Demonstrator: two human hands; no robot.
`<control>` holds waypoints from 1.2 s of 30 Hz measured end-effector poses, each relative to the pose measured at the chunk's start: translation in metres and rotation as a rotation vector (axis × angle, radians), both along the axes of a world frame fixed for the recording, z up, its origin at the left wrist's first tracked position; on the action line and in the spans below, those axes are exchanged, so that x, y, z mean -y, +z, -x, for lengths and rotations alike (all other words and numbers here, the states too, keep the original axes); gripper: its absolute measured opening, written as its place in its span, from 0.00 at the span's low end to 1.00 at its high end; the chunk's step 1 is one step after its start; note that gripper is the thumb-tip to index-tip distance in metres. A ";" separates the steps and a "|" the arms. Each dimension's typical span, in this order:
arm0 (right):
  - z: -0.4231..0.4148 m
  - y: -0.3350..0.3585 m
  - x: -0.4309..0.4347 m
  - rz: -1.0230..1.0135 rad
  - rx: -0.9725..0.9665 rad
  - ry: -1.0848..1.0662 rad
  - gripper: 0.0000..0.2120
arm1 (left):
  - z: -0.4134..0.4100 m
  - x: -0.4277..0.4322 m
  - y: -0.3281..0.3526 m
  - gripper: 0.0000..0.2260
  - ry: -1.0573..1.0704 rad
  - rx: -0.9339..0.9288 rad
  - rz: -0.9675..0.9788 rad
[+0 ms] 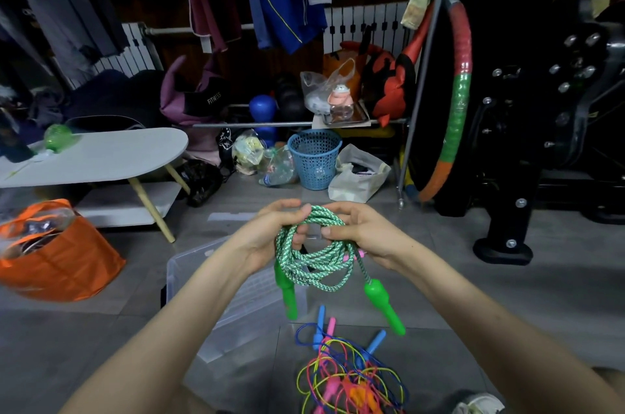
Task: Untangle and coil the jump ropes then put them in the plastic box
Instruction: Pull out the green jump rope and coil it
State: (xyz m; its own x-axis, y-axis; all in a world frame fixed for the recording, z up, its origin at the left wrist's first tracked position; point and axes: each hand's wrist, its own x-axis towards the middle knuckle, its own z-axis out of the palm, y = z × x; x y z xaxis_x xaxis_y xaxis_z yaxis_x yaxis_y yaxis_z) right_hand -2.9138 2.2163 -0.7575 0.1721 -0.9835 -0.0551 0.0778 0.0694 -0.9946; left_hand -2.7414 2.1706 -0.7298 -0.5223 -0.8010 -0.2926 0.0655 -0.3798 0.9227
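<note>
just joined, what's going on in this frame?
A person is coiling a green braided jump rope. The left hand and the right hand both grip the top of the loops, and its two green handles hang free below. The rope is not yet in the clear plastic box, which sits on the floor under the left forearm. A tangle of thin coloured ropes lies on the floor nearer the person, not yet sorted.

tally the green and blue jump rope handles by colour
green handles: 2, both on the green rope
blue handles: 2, both on the floor by the tangle
total: 4
</note>
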 end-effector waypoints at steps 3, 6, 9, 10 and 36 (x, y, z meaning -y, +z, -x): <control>0.001 -0.002 -0.002 0.021 0.020 -0.011 0.19 | 0.008 -0.001 -0.001 0.13 0.070 0.034 0.070; 0.013 -0.011 -0.005 0.010 0.041 0.001 0.25 | 0.008 0.002 0.003 0.11 0.107 0.010 0.125; 0.030 -0.027 -0.017 -0.022 -0.089 0.032 0.26 | -0.002 0.013 0.009 0.08 0.120 -0.042 0.146; 0.035 -0.035 -0.020 -0.036 -0.125 0.024 0.24 | -0.006 0.016 0.010 0.07 0.117 -0.037 0.158; 0.026 0.016 0.027 0.028 0.348 -0.737 0.09 | 0.004 0.002 -0.016 0.12 0.076 0.023 0.173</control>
